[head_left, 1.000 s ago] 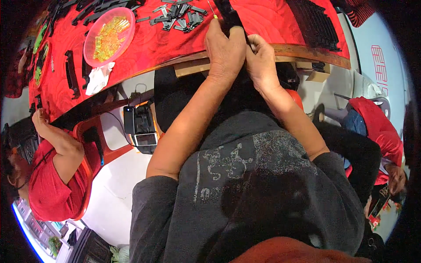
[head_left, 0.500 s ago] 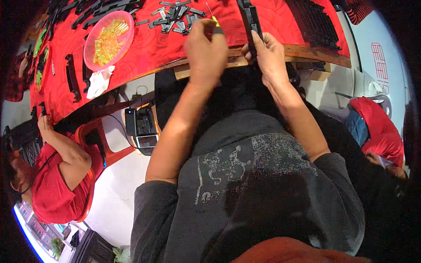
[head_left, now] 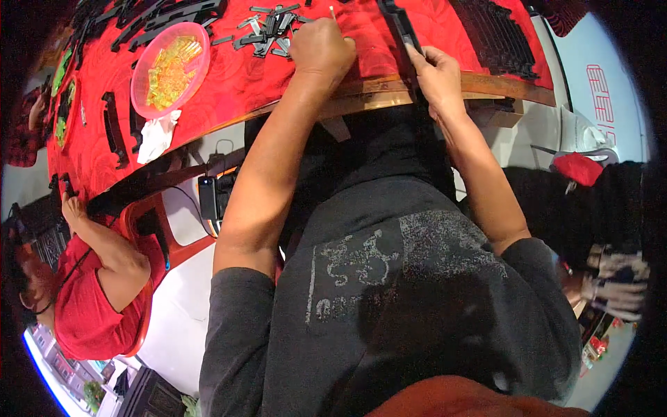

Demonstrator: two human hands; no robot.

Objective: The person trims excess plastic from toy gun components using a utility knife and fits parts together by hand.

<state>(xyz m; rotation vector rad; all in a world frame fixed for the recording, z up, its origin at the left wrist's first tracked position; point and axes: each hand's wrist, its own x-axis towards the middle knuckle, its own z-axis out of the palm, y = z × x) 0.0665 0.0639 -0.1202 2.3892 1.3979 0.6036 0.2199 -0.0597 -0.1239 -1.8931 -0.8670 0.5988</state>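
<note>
My left hand (head_left: 321,50) is a closed fist above the table's near edge. A pale tip of a thin screwdriver-like tool (head_left: 332,12) pokes out past its knuckles; the handle is hidden in the fist. My right hand (head_left: 440,76) grips a long narrow black plastic part (head_left: 400,26), thumb along its side, its lower end reaching past the table edge. Just beyond and left of my left hand lies a loose pile of small black and grey pieces (head_left: 267,29).
A pink basket (head_left: 136,82) of clear yellow pieces and a crumpled white tissue (head_left: 158,136) sit left on the red cloth. A row of black parts (head_left: 497,38) lies at right. Someone in red (head_left: 97,292) works at left; another person's blurred hand (head_left: 620,285) is at right.
My left hand has moved a little left and away from me, closing over the tool's yellow part. My right hand has shifted slightly right with the black part. The red-clad figure at right is mostly covered.
</note>
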